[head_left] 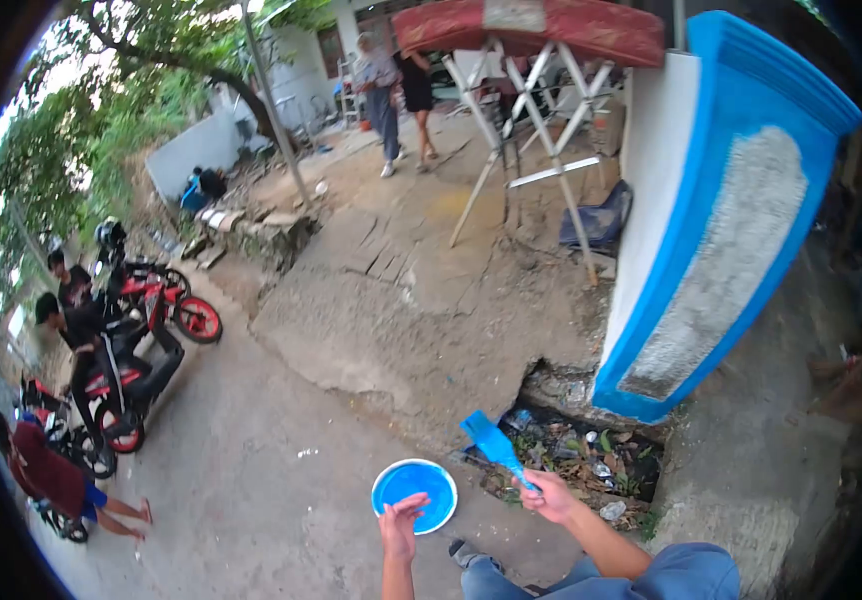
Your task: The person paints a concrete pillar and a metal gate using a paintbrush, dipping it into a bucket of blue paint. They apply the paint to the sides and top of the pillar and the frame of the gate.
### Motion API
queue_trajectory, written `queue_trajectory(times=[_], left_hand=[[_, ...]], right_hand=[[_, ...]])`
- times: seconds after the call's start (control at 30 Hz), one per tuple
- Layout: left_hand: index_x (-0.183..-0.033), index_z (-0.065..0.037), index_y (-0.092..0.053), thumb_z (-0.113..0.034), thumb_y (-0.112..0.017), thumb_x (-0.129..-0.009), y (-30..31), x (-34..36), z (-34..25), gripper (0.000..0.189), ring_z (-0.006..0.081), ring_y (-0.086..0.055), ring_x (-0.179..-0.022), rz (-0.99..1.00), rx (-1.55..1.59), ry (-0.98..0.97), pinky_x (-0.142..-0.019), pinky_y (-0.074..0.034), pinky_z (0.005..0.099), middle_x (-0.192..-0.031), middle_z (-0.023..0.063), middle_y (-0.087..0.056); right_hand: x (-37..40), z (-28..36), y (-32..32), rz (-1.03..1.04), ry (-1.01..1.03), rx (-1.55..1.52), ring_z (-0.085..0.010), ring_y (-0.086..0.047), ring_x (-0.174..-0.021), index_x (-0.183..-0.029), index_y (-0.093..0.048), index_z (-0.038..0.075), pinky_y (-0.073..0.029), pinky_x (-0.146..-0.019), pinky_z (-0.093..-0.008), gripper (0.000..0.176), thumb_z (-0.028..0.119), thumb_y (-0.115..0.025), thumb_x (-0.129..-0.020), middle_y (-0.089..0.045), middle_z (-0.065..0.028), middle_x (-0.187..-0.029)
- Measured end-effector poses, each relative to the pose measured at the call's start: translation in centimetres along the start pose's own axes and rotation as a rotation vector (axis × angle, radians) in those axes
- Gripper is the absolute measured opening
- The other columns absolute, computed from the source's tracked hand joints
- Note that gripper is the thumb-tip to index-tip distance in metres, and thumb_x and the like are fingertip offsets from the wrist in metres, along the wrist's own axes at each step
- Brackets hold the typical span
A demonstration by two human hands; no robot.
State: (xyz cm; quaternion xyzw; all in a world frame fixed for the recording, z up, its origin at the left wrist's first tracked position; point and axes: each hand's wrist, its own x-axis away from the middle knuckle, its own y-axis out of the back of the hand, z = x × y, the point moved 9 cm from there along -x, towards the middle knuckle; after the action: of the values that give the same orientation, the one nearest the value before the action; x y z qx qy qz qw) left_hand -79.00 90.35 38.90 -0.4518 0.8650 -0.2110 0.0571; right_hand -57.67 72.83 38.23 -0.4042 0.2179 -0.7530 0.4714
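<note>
The right hand (549, 497) is closed around the handle of a blue-coated paintbrush (491, 439). The left hand (400, 524), partly open, overlaps the bucket of blue paint (438, 518); contact is unclear. Beyond the brush lies a littered drain (601, 462).

Outdoor street, parked motorbikes (134, 372), trees (101, 100), roadside wall (726, 230)

Open air separates the left hand (400, 526) from the right hand (548, 497), though the brush (491, 440) juts into it. The paint container (375, 488) sits below the left; beyond the debris-filled pit (601, 455), the blue-edged pillar (721, 260) blocks passage.
</note>
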Motion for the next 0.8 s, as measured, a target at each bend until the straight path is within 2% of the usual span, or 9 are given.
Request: queue_trajectory(times=[0.1, 0.17, 0.2, 0.27, 0.33, 0.5, 0.57, 0.7, 0.8], left_hand=[[-0.096, 0.000, -0.068, -0.058, -0.027, -0.096, -9.8, 0.7, -2.0, 0.071, 0.0287, -0.061, -0.102, 0.164, 0.028, -0.101, -0.083, -0.044, 0.0367, -0.111, 0.0181, -0.065], [-0.094, -0.001, -0.069, -0.050, -0.032, -0.098, -18.2, 3.2, -2.9, 0.062, 0.0288, -0.061, -0.102, 0.275, 0.084, -0.139, -0.083, -0.043, 0.0367, -0.110, 0.0187, -0.065], [-0.094, -0.001, -0.069, -0.050, -0.032, -0.098, -22.1, 4.6, -2.1, 0.062, 0.0288, -0.061, -0.102, 0.292, 0.099, -0.109, -0.083, -0.043, 0.0367, -0.110, 0.0187, -0.065], [-0.094, -0.002, -0.068, -0.057, -0.026, -0.097, -30.4, 8.8, -0.2, 0.069, 0.0288, -0.059, -0.102, 0.454, 0.090, -0.132, -0.085, -0.043, 0.0365, -0.112, 0.0185, -0.064], [-0.092, -0.004, -0.068, -0.056, -0.025, -0.097, -38.5, 12.9, 3.8, 0.068, 0.0291, -0.060, -0.102, 0.537, 0.176, -0.051, -0.086, -0.043, 0.0365, -0.113, 0.0189, -0.063], [-0.093, -0.004, -0.068, -0.056, -0.023, -0.098, -55.9, 22.4, 12.0, 0.069, 0.0295, -0.059, -0.104, 0.719, 0.283, 0.224, -0.088, -0.041, 0.0369, -0.115, 0.0195, -0.062], [-0.095, -0.003, -0.068, -0.056, -0.023, -0.098, -61.0, 24.9, 14.0, 0.069, 0.0292, -0.058, -0.106, 0.884, 0.168, 0.265, -0.089, -0.041, 0.0374, -0.116, 0.0193, -0.062], [-0.097, -0.003, -0.068, -0.057, -0.023, -0.097, -68.7, 24.8, 17.4, 0.070, 0.0301, -0.057, -0.108, 0.991, 0.103, 0.304, -0.093, -0.040, 0.0391, -0.117, 0.0196, -0.061], [-0.098, -0.002, -0.068, -0.057, -0.023, -0.097, -74.0, 22.2, 21.1, 0.071, 0.0301, -0.057, -0.109, 0.978, 0.055, 0.304, -0.093, -0.040, 0.0390, -0.117, 0.0199, -0.061]], right_hand=[[10.0, 5.3, 3.3, -0.102, 0.159, -0.015, -0.0050, -0.034, -0.048, -0.102, -0.054, 0.000, -0.027, -0.045, -0.0214, 0.027, 0.026, -0.046, -0.099, -0.040, 0.0022, -0.060], [17.7, 8.6, 6.0, -0.173, 0.278, 0.003, -0.0049, -0.035, -0.048, -0.100, -0.054, 0.001, -0.026, -0.045, -0.0212, 0.026, 0.025, -0.046, -0.099, -0.041, 0.0020, -0.059], [21.2, 9.5, 7.7, -0.209, 0.285, -0.002, -0.0049, -0.035, -0.048, -0.100, -0.054, 0.001, -0.026, -0.045, -0.0212, 0.026, 0.025, -0.046, -0.099, -0.041, 0.0020, -0.059], [29.0, 12.0, 11.3, -0.251, 0.508, 0.090, -0.0050, -0.034, -0.047, -0.100, -0.055, 0.000, -0.026, -0.044, -0.0214, 0.026, 0.025, -0.047, -0.099, -0.041, 0.0020, -0.058], [36.4, 13.6, 14.3, -0.328, 0.533, -0.007, -0.0049, -0.035, -0.048, -0.099, -0.057, 0.000, -0.027, -0.044, -0.0208, 0.027, 0.025, -0.048, -0.098, -0.044, 0.0013, -0.060], [52.4, 18.0, 22.3, -0.634, 0.664, 0.067, -0.0044, -0.039, -0.050, -0.096, -0.061, -0.001, -0.028, -0.043, -0.0191, 0.024, 0.021, -0.053, -0.096, -0.047, 0.0008, -0.061], [56.4, 19.6, 26.2, -0.706, 0.727, 0.023, -0.0042, -0.040, -0.049, -0.095, -0.061, -0.002, -0.028, -0.042, -0.0192, 0.022, 0.020, -0.057, -0.094, -0.046, 0.0015, -0.061], [61.5, 24.3, 33.4, -0.797, 0.838, -0.013, -0.0045, -0.041, -0.049, -0.094, -0.061, -0.002, -0.027, -0.041, -0.0192, 0.022, 0.019, -0.058, -0.093, -0.048, 0.0009, -0.060], [62.9, 28.7, 38.1, -0.807, 0.897, -0.065, -0.0047, -0.041, -0.048, -0.094, -0.061, -0.002, -0.027, -0.040, -0.0192, 0.022, 0.019, -0.058, -0.093, -0.048, 0.0004, -0.059]])
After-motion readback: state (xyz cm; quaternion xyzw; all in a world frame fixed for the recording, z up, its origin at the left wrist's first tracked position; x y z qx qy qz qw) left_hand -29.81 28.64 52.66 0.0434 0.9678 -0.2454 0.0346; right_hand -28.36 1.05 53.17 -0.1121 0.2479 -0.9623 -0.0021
